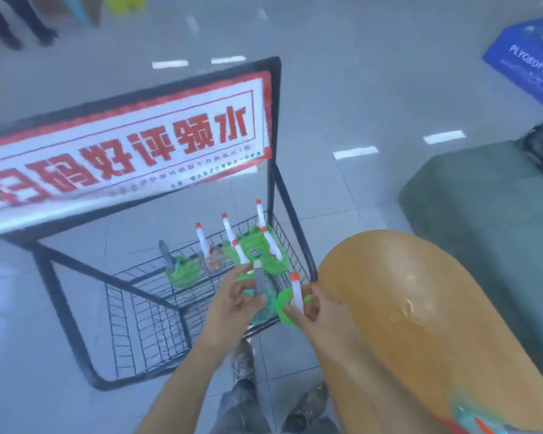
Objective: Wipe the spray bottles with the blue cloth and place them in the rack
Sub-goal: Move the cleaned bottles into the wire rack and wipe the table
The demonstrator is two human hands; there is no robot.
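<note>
spray bottle (296, 294) blurred, seemingly pinched in right hand (311, 308).

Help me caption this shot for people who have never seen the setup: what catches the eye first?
First comes the big white sign with red characters, upside down from this view, topping the black wire rack. Below it, green spray bottles with white, orange-tipped nozzles cluster in the basket's far right corner. At the near rim the left hand holds a grey-nozzled bottle and the right hand a green bottle, beside an orange rounded surface.
</note>
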